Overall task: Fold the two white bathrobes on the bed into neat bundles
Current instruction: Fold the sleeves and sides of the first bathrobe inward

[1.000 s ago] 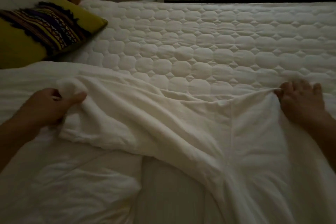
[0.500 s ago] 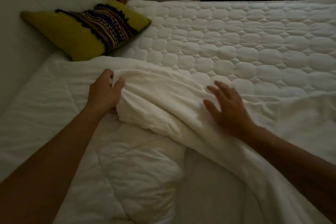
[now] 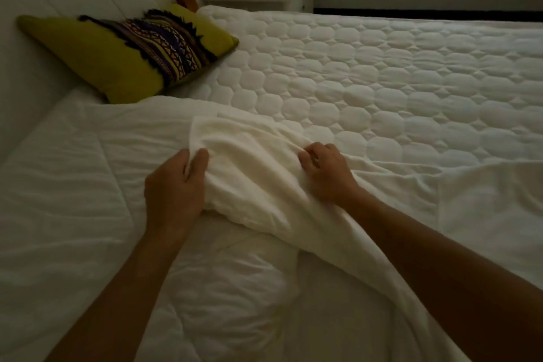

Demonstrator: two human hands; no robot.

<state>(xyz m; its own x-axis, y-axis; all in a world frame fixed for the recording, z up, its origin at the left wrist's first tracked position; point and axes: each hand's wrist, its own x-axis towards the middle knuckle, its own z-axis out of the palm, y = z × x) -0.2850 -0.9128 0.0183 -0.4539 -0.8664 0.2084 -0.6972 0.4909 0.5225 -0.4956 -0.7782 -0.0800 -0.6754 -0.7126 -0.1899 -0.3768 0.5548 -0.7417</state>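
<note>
Over on the near side of the bed, up toward the headboard end, one white bathrobe lies as a long bunched strip. It runs from its top end down toward the lower right, partly on the rumpled duvet and partly on the quilted mattress top. The left hand grips the left edge of that top end, thumb on top and fingers curled under the cloth. The right hand has its fingers curled into a fold on the far side of the strip, pinching it. So both hands have cloth in them, neither one is free. My read is that this is early days: the end is being gathered and squared up for a first fold, and nothing looks like a bundle yet. Next move probably means lifting that end with both hands together and laying it flat or over onto the strip. It'll take even pull on both sides, since the soft cloth will slump. Watch out for grabbing the duvet along with it, it's all white on white in dim light. Can't really tell where the second robe is; the pale cloth off to the right might be it or just more of this one. A yellow-green cushion sits well clear near the headboard.
</note>
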